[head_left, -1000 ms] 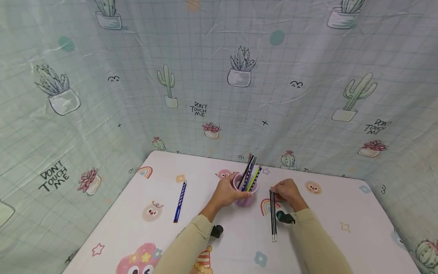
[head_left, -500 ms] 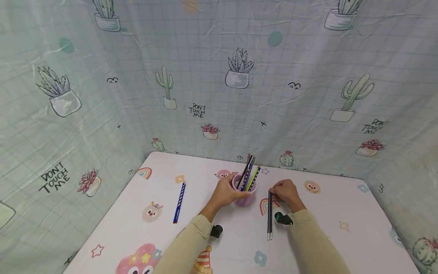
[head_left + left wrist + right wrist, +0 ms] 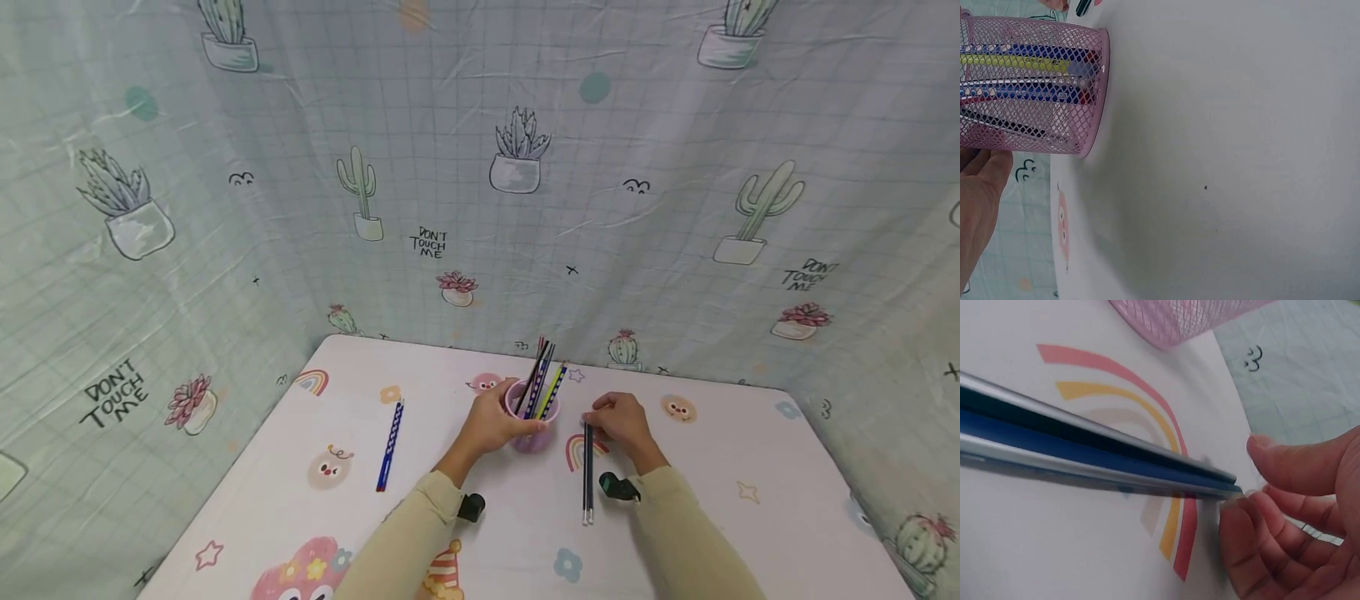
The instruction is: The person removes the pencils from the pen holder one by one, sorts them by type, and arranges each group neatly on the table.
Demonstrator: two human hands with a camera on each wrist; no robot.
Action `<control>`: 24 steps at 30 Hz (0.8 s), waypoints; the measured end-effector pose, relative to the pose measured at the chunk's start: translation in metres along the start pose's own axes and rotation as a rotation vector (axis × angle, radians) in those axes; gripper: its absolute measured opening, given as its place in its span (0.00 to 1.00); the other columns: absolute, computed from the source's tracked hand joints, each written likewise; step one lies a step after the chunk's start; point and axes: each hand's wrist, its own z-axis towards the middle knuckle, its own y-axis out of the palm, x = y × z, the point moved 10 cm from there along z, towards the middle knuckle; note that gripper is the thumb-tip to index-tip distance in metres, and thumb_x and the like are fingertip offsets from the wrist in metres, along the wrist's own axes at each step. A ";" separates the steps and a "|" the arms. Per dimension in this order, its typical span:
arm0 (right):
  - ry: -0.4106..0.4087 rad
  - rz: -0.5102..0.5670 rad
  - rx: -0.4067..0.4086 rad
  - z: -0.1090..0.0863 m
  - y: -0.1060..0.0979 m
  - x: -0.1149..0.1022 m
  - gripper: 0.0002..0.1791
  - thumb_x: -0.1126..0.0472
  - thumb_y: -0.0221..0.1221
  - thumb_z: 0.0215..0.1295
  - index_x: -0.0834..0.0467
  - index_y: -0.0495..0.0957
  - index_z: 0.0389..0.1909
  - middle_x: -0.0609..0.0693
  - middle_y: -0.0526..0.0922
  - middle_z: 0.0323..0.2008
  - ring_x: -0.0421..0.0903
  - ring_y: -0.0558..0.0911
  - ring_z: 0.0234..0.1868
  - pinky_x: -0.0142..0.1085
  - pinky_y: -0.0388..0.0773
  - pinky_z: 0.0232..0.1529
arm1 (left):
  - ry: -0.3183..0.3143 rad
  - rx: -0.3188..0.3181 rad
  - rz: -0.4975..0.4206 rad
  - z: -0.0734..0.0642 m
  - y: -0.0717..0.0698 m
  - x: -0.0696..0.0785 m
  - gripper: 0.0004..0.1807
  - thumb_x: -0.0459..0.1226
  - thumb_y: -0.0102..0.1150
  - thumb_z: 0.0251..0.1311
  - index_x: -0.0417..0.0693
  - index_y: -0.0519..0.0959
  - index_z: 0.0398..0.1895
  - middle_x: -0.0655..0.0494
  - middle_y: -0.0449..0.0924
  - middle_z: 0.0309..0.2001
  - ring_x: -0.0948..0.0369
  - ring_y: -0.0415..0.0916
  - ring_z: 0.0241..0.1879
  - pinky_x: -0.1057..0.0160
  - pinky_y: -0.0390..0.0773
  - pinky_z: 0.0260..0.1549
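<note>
In the head view my left hand (image 3: pixel 491 425) grips the side of a pink mesh pencil cup (image 3: pixel 534 440), which stands upright with several pencils (image 3: pixel 553 392) in it. The left wrist view shows their lower ends through the mesh (image 3: pixel 1091 94). Two dark pencils (image 3: pixel 588 483) lie side by side on the table, white-tipped ends towards me. My right hand (image 3: pixel 622 421) is at their far ends. Seen from the right wrist, curled fingertips (image 3: pixel 1238 515) touch the ends of the pencils (image 3: pixel 1110 450), while the thumb (image 3: pixel 1297 465) stands apart from them.
A pair of blue patterned pencils (image 3: pixel 389 450) lies on the left part of the printed white table (image 3: pixel 517 542). A cloth with cactus prints (image 3: pixel 420 167) hangs behind and at both sides. Small black devices (image 3: pixel 618 486) sit at both wrists.
The two dark pencils have drawn closer together and shifted slightly left with my right hand, whose thumb now stands off them. My left hand keeps its hold on the cup.
</note>
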 end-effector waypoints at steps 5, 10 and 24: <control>-0.124 -0.072 0.006 -0.005 0.006 -0.017 0.21 0.60 0.72 0.61 0.65 0.81 0.51 0.58 0.84 0.41 0.50 0.80 0.38 0.34 0.79 0.37 | -0.005 -0.001 -0.008 0.000 0.002 0.000 0.40 0.50 0.84 0.47 0.52 0.78 0.65 0.50 0.86 0.56 0.55 0.82 0.51 0.51 0.84 0.58; -0.253 -0.039 -0.071 -0.013 0.024 -0.034 0.24 0.64 0.74 0.57 0.63 0.81 0.54 0.58 0.86 0.48 0.52 0.84 0.47 0.44 0.84 0.51 | 0.005 -0.006 -0.018 0.001 0.004 0.002 0.40 0.49 0.84 0.47 0.52 0.78 0.65 0.49 0.86 0.55 0.53 0.83 0.51 0.53 0.84 0.57; -0.375 0.061 -0.114 -0.032 0.072 -0.059 0.48 0.60 0.80 0.51 0.59 0.65 0.71 0.60 0.78 0.67 0.59 0.78 0.69 0.58 0.74 0.71 | 0.039 -0.007 -0.003 0.004 0.002 0.006 0.40 0.51 0.83 0.47 0.51 0.78 0.64 0.52 0.87 0.52 0.54 0.83 0.50 0.58 0.83 0.52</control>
